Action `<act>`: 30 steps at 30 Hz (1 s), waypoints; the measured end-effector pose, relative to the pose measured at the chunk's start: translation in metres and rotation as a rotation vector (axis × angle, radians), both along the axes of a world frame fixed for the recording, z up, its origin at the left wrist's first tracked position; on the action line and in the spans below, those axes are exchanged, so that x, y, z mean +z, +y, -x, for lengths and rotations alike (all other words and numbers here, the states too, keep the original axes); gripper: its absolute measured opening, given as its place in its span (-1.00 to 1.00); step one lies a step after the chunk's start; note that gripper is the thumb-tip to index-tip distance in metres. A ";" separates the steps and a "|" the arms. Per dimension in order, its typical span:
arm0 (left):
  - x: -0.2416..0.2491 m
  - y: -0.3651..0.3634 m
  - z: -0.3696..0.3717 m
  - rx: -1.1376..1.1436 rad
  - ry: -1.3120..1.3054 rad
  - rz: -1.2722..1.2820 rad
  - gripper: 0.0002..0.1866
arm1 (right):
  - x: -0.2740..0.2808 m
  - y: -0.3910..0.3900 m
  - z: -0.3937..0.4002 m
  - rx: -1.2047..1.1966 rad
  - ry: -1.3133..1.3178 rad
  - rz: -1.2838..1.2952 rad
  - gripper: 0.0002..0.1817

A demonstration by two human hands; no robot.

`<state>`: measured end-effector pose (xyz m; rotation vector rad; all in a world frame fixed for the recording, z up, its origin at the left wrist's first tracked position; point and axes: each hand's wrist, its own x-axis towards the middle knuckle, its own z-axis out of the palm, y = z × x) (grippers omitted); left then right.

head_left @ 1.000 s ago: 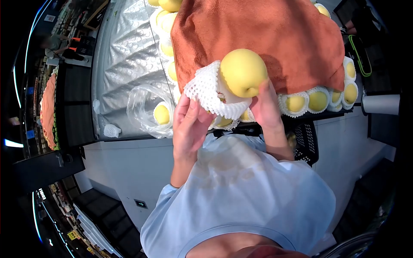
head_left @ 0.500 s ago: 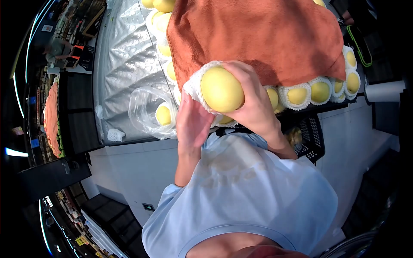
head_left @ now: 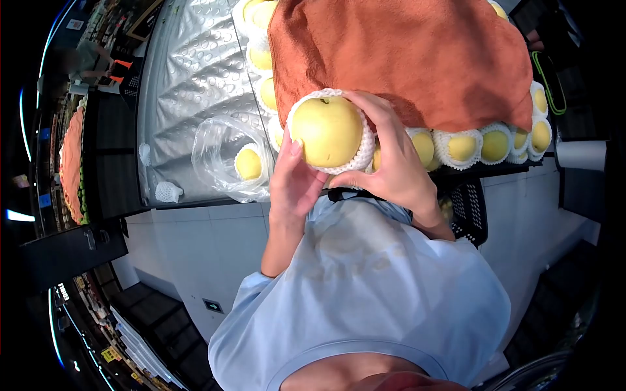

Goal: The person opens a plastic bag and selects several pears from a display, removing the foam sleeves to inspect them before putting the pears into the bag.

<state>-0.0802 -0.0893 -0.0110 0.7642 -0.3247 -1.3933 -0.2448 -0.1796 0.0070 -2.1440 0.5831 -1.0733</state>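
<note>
A large yellow fruit (head_left: 325, 132) in a white foam net (head_left: 366, 148) is held up between both hands, its stem end towards me. My left hand (head_left: 295, 174) grips its left and lower side, with the thumb on the skin. Around the right side curve the fingers of my right hand (head_left: 389, 144), touching the net. Behind the fruit lies an orange-red cloth (head_left: 398, 58) over more netted yellow fruit. Left of my hands, a clear plastic bag (head_left: 215, 153) rests on the stand with a netted yellow fruit (head_left: 248, 163) in it.
Netted fruits (head_left: 495, 146) line the cloth's edge. Silver padded sheeting (head_left: 202, 78) covers the stand's left part, with an empty foam net (head_left: 169, 191) near its front edge. A black basket (head_left: 471, 212) is below at right. Another person (head_left: 85, 62) is far left.
The held fruit has been turned so its stem end shows, and its net now sits on the right side instead of the left. The right hand's fingers have spread around the net.
</note>
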 end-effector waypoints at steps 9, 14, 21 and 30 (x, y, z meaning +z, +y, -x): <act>-0.003 -0.003 -0.003 -0.069 0.206 0.156 -0.17 | 0.003 -0.001 0.007 -0.015 -0.123 -0.026 0.13; 0.015 -0.009 0.006 0.043 -0.143 0.199 0.07 | 0.008 0.001 0.005 -0.028 -0.151 -0.070 -0.02; 0.013 -0.004 0.019 0.280 -0.739 0.222 0.15 | -0.005 0.004 0.009 -0.088 -0.230 -0.357 -0.22; 0.007 -0.018 0.014 0.439 -1.344 0.634 -0.16 | -0.015 0.012 0.001 0.155 -0.207 -0.418 -0.07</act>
